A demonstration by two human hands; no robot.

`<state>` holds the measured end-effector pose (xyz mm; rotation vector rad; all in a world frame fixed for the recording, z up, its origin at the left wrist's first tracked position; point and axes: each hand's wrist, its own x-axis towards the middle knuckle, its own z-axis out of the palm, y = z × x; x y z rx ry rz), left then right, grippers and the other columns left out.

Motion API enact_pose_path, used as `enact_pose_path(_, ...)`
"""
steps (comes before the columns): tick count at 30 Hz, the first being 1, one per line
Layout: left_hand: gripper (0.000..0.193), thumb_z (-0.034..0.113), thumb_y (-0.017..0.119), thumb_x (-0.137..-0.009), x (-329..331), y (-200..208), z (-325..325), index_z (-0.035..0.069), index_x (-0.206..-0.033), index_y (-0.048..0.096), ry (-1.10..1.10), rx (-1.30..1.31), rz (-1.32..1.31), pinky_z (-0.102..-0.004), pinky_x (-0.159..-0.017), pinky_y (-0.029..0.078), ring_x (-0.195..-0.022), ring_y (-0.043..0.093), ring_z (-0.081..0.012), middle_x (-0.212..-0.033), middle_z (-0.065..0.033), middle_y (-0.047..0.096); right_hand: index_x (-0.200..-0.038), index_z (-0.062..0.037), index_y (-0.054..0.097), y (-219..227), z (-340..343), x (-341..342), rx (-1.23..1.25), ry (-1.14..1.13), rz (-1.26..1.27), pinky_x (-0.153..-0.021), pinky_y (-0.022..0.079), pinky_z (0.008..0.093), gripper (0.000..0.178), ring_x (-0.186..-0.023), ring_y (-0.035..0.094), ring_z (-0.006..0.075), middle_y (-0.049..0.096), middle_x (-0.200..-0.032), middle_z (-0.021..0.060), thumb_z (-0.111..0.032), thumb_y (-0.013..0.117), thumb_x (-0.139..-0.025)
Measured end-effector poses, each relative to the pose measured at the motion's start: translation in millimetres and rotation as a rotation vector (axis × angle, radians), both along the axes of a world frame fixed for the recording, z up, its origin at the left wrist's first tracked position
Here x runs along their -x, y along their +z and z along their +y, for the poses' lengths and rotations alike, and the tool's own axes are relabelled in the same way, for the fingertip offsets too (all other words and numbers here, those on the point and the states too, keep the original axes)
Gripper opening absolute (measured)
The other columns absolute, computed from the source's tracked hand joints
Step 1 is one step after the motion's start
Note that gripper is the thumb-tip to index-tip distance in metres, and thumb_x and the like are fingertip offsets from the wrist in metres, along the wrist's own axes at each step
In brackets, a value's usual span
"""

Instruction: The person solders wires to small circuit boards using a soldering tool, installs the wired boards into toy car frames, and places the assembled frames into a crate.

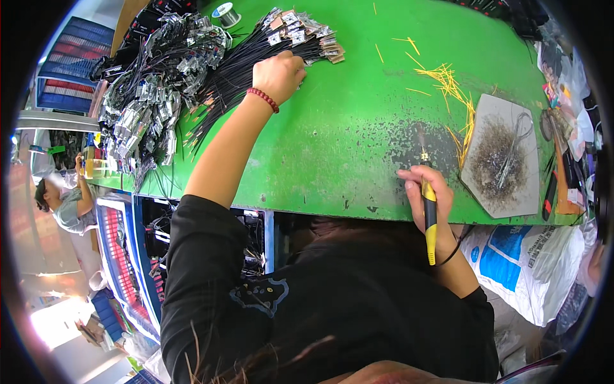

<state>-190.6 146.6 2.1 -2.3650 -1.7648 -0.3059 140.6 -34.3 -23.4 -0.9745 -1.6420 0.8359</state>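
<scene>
My left hand (279, 78), with a red bead bracelet on the wrist, reaches to the edge of a fanned bundle of black wires (246, 64). Its fingers are curled down, and what they pinch, if anything, is hidden. Small pale and brown connector pieces (295, 29) sit at the wires' far ends. In my right hand (430, 195) is a yellow and black soldering iron (430, 221), held like a pen near the table's front edge. Its metal tip points away from me over a dark, worn patch of the green table (345, 128).
A heap of wired metallic parts (150, 89) lies at left, with a solder spool (226, 15) behind. Thin yellow strips (441, 77) are scattered at far right. A grey, blackened board (529, 173) holds wire bits. Another person (70, 201) is at the far left.
</scene>
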Motion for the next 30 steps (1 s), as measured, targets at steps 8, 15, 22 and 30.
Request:
enact_pose_path(8,0.007,0.007,0.067,-0.076,-41,38,-54,0.011,-0.079,0.062,-0.222,-0.388,-0.32,-0.0377,-0.061,0.053,-0.072,0.062,-0.0244,-0.081,-0.0053,0.062,-0.115,-0.0008,0.053,-3,-2,-3,0.012,-0.03,-0.012,-0.075,0.051,0.0265,0.025,-0.086,0.068,0.016,0.071,-0.094,0.0142,0.001,0.059,-0.09)
enact_pose_path(15,0.017,0.006,0.075,-0.066,-133,30,-163,0.008,-0.081,0.067,-0.671,-0.254,-0.477,-0.0379,-0.075,0.056,-0.089,0.066,-0.0269,-0.093,-0.0101,0.065,-0.119,-0.0004,0.049,34,-10,18,0.348,0.059,0.477,-0.064,0.046,0.0215,0.034,-0.07,0.058,0.0091,0.062,-0.081,0.0049,-0.004,0.064,-0.089)
enact_pose_path(22,0.02,0.009,0.078,-0.072,-143,8,-161,0.009,-0.086,0.065,-0.559,0.072,-0.856,-0.034,-0.068,0.057,-0.091,0.066,-0.0264,-0.118,-0.0114,0.059,-0.117,-0.0062,0.049,25,-6,10,0.423,0.031,0.375,-0.062,0.044,0.0178,0.039,-0.07,0.054,0.0038,0.06,-0.081,0.0016,0.004,0.065,-0.083)
enact_pose_path(30,0.017,0.001,0.074,-0.068,-82,7,-162,0.004,-0.082,0.066,-0.279,0.202,-0.547,-0.0361,-0.068,0.05,-0.079,0.062,-0.0272,-0.083,-0.0094,0.063,-0.111,-0.0084,0.058,19,0,-13,0.278,-0.006,-0.035,-0.056,0.043,0.0219,0.038,-0.061,0.054,0.0063,0.057,-0.07,0.0003,0.007,0.066,-0.078)
